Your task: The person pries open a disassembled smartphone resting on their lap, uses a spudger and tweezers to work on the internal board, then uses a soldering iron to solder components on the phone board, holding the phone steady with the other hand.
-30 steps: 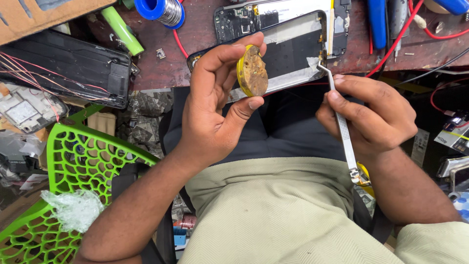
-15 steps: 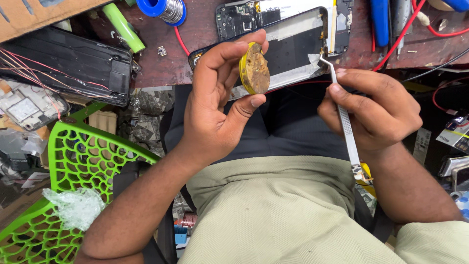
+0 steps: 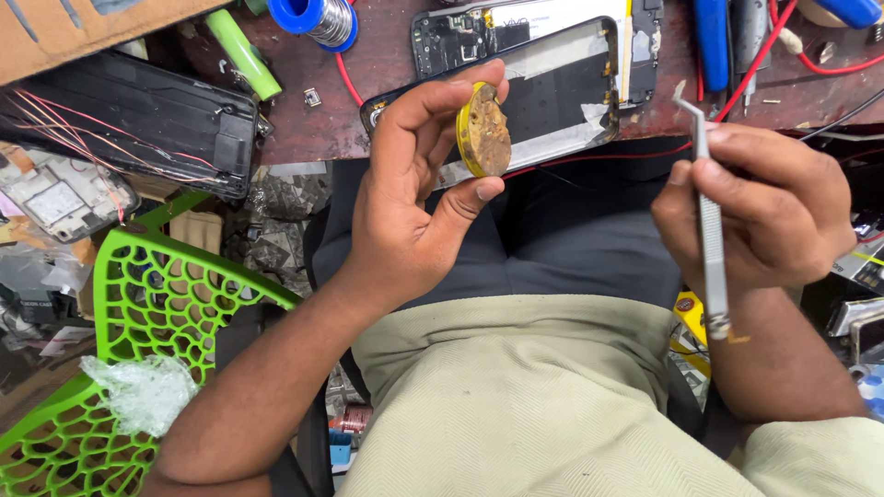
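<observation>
Your left hand [image 3: 414, 202] holds a small round yellow tin [image 3: 483, 129] upright, pinched at its rim between thumb below and fingertips above; its brown, crusted contents face right. What the contents are cannot be made out. The tin sits over your lap, just near of the bench [image 3: 387, 64] edge.

Your right hand [image 3: 760, 207] is clenched on metal tweezers [image 3: 709, 216], tips pointing far and up, well apart from the tin. Your fingers hide the middle of the tweezers, and whether the tips are pressed together cannot be told.

On the bench, far of the tin, lies an opened phone frame [image 3: 552, 83], partly hidden by your left fingers and the tin. A second opened phone [image 3: 460, 37] lies farther off, cut by the top edge. A solder spool [image 3: 318, 18] and blue tool handles [image 3: 714, 41] are likewise cut off. A green plastic chair [image 3: 157, 285] stands at left, with crumpled clear film [image 3: 143, 391] on it.
</observation>
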`<state>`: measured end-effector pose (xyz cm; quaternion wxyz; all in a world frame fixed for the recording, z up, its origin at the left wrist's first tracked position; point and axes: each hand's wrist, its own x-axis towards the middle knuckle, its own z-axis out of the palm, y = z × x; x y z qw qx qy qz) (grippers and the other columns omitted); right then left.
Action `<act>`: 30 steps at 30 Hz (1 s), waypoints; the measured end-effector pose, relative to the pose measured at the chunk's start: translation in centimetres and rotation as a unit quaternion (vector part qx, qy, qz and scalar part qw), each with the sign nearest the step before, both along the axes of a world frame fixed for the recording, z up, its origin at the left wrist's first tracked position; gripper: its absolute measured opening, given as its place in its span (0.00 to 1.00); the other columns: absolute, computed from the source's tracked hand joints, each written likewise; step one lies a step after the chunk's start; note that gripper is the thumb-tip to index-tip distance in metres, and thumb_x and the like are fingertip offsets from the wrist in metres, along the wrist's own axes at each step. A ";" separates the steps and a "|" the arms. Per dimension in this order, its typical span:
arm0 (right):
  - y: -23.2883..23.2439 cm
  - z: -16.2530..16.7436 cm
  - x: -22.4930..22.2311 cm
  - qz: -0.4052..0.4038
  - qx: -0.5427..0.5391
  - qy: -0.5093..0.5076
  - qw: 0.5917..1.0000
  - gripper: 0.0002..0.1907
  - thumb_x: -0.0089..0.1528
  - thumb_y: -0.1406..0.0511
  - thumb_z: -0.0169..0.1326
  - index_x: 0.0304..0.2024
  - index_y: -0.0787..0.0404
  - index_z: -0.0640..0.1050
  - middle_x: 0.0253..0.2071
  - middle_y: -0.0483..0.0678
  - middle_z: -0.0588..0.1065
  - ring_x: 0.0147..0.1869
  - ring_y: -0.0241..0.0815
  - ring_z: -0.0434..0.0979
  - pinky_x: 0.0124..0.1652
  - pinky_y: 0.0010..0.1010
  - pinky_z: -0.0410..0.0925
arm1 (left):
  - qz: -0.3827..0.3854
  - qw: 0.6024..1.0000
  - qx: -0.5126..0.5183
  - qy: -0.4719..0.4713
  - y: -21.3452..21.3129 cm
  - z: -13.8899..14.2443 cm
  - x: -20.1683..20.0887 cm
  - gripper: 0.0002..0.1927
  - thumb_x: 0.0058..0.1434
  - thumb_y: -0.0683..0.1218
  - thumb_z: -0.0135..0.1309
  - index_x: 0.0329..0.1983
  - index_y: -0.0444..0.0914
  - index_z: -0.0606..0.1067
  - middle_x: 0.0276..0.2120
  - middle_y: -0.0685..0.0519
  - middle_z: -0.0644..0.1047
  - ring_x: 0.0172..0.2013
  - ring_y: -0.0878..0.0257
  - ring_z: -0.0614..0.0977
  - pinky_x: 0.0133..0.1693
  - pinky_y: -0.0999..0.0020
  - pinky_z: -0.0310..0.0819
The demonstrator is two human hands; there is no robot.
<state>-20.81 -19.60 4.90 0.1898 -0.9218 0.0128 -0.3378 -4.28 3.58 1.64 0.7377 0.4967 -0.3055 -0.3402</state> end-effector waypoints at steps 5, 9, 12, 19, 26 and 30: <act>0.3 -1.3 0.3 0.018 0.065 -0.001 0.998 0.09 0.59 0.72 0.69 0.37 0.68 0.80 0.40 0.61 0.80 0.42 0.51 0.83 0.38 0.37 0.77 | 0.004 1.000 -0.002 0.015 -0.2 0.1 0.0 0.24 0.81 0.35 0.54 0.71 0.37 0.56 0.71 0.45 0.62 0.72 0.60 0.64 0.76 0.64 0.57; 1.0 -0.8 1.7 0.055 -0.018 0.017 0.998 0.09 0.56 0.69 0.71 0.29 0.63 0.80 0.37 0.56 0.80 0.40 0.51 0.81 0.37 0.37 0.74 | 0.006 1.000 -0.010 0.022 -0.4 0.0 0.0 0.25 0.79 0.36 0.54 0.71 0.36 0.55 0.73 0.44 0.62 0.72 0.59 0.64 0.75 0.64 0.57; 1.7 -0.3 3.0 0.068 -0.083 0.046 0.993 0.12 0.59 0.69 0.72 0.29 0.58 0.79 0.43 0.51 0.82 0.46 0.50 0.79 0.43 0.39 0.71 | 0.008 0.999 -0.015 0.028 -0.5 -0.1 0.0 0.25 0.78 0.35 0.54 0.70 0.36 0.56 0.73 0.43 0.63 0.72 0.58 0.64 0.75 0.63 0.57; 2.3 -0.6 3.8 0.100 -0.106 0.079 0.986 0.07 0.56 0.68 0.65 0.28 0.58 0.77 0.45 0.44 0.82 0.48 0.47 0.77 0.44 0.40 0.68 | 0.014 0.999 -0.029 0.038 -0.7 0.3 0.1 0.24 0.77 0.34 0.53 0.70 0.36 0.56 0.73 0.42 0.62 0.73 0.57 0.65 0.76 0.61 0.61; 2.8 -0.6 3.4 0.059 -0.067 0.060 0.994 0.06 0.54 0.72 0.62 0.28 0.59 0.77 0.46 0.47 0.82 0.49 0.49 0.77 0.47 0.41 0.69 | -0.004 0.980 -0.157 0.125 0.6 1.8 0.8 0.24 0.79 0.38 0.54 0.71 0.39 0.57 0.74 0.41 0.63 0.71 0.54 0.67 0.72 0.60 0.62; 3.0 -0.3 4.3 0.022 -0.041 0.067 0.997 0.10 0.59 0.75 0.65 0.30 0.60 0.76 0.46 0.47 0.82 0.52 0.49 0.78 0.48 0.39 0.69 | 0.021 0.978 -0.155 0.140 0.4 1.7 1.5 0.25 0.77 0.40 0.55 0.72 0.37 0.58 0.72 0.38 0.65 0.71 0.49 0.71 0.73 0.57 0.65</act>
